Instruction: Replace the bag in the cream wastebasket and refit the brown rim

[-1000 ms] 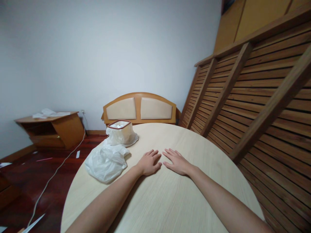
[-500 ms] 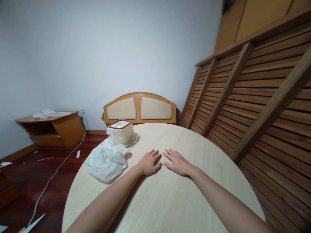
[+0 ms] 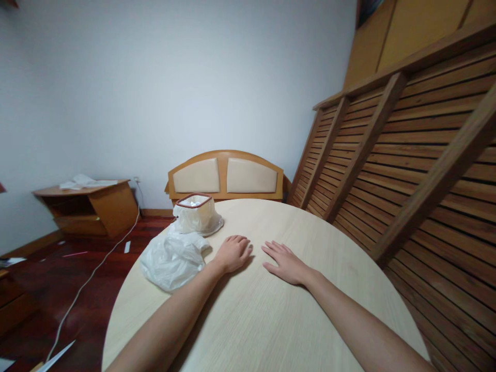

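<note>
Both my hands rest on a round pale wooden table [image 3: 271,320]. My left hand [image 3: 232,253] lies palm down with its fingers slightly curled and holds nothing. My right hand [image 3: 284,262] lies flat beside it, fingers stretched out and apart. Just left of my left hand lies a crumpled white plastic bag [image 3: 172,260]. Behind it, near the table's far edge, stands a small bin with a brown rim [image 3: 197,213], lined with a white bag.
A wooden headboard [image 3: 226,175] leans against the white wall behind the table. A slatted wooden frame [image 3: 406,150] stands along the right. A low wooden stand [image 3: 91,206] sits at the left, with a white cable [image 3: 93,274] across the dark red floor.
My left hand has slid a little to the left, away from my right hand, and its fingers have curled slightly. The view has shifted a little.
</note>
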The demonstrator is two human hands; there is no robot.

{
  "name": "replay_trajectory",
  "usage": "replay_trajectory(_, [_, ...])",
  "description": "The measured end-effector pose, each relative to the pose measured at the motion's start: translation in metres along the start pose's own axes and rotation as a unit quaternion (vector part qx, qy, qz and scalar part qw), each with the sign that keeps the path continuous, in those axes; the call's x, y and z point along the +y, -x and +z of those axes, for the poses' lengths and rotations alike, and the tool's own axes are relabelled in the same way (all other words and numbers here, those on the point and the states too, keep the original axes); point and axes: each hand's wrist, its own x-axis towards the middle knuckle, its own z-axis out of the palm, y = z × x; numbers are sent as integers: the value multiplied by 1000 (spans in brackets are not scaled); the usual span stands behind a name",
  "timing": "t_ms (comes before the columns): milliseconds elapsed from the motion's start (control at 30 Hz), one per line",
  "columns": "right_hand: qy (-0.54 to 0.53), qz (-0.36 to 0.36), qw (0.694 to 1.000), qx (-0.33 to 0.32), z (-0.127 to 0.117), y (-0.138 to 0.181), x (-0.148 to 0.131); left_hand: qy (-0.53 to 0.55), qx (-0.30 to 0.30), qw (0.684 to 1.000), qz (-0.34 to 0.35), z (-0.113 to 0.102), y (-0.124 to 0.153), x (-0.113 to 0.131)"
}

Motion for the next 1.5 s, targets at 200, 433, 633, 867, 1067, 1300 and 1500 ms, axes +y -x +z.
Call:
replay_trajectory(200, [1,2,1000,3,-1,0,0,6,-24,999,22,-9,13,-44])
replay_trajectory(433, [12,-3,1000,10,1,-4,2,-44,-29,999,1,-28,15,-47])
replay_trajectory(633, [9,-8,1000,11,2,-5,5,-147,111,969,-165,-89,-18,-64])
replay_trajectory(867, [-8,-3,1000,16,1,-4,3,-201,168,903,-340,-118,-23,-97])
replay_trajectory(1067, [-4,-4,1000,22,1,-4,4,-176,147,920,-318,-102,-31,-97])
replay_trajectory(1300, [1,-1,1000,18,3,-5,7,-126,129,961,-210,-90,-52,-66])
replay_trajectory(1500, [15,-54,996,67,-13,1,5,-74,100,988,-92,-88,-54,-17])
